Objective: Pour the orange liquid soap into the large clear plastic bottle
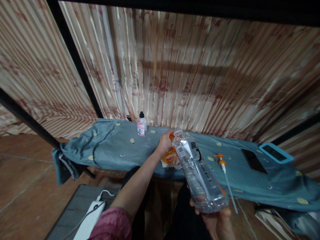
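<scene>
Right hand (217,222) low in view, grip wrapped under the base of a clear plastic bottle (198,173) with a printed label, open neck tilted up and away toward the orange container. Bottle is held in the air over the near edge of the surface, not resting on anything.

Left hand (165,142) stretched forward, pink sleeve (112,225) at the forearm, grip closed around an orange-and-white plastic container (170,156) that sits on the teal patterned cloth (112,146) covering the long surface. The neck of the clear bottle is right next to that container; cannot tell if they touch.

Orange pump dispenser head with long white tube (225,173) lies flat on the cloth just right of the bottle. Black phone (253,160) further right, then a blue-framed tablet (275,153) near the far right end. Small clear bottle with black cap and pink label (141,125) stands upright at the back of the surface. White power bank with cable (88,221) down at lower left. Striped curtain (200,73) behind.
</scene>
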Demonstrator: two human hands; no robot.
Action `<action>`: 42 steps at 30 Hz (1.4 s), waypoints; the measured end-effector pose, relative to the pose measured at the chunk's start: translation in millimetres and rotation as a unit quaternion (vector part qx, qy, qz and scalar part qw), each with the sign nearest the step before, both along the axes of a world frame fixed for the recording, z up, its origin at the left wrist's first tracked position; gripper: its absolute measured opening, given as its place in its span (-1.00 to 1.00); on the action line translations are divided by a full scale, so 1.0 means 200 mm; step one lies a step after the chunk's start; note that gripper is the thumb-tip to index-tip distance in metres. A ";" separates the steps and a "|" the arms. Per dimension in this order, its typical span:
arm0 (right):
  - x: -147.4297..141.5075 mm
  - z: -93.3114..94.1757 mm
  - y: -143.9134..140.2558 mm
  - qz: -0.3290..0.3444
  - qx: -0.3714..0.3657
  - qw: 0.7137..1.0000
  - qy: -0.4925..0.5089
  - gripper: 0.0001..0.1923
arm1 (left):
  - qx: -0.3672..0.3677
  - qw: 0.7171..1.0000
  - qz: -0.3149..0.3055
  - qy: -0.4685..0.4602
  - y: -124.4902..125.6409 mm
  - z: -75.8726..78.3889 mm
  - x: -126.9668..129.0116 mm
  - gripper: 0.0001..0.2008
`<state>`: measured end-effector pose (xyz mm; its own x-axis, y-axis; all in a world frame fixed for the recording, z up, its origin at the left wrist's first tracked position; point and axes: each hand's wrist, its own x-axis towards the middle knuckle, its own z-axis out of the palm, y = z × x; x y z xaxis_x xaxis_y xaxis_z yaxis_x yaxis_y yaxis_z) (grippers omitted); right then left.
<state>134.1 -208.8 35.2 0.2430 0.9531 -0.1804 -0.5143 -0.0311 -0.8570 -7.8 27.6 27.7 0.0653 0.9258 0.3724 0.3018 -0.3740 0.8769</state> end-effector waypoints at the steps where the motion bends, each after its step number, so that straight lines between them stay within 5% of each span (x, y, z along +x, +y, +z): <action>1: 0.00 0.00 0.00 -0.001 -0.001 1.000 0.003 0.07 | 0.001 1.000 0.001 0.001 0.00 0.00 0.00 -0.77; 42: -0.01 0.01 0.00 -0.004 0.003 1.000 -0.002 -0.01 | -0.003 1.000 0.005 -0.001 0.00 0.00 0.00 -0.74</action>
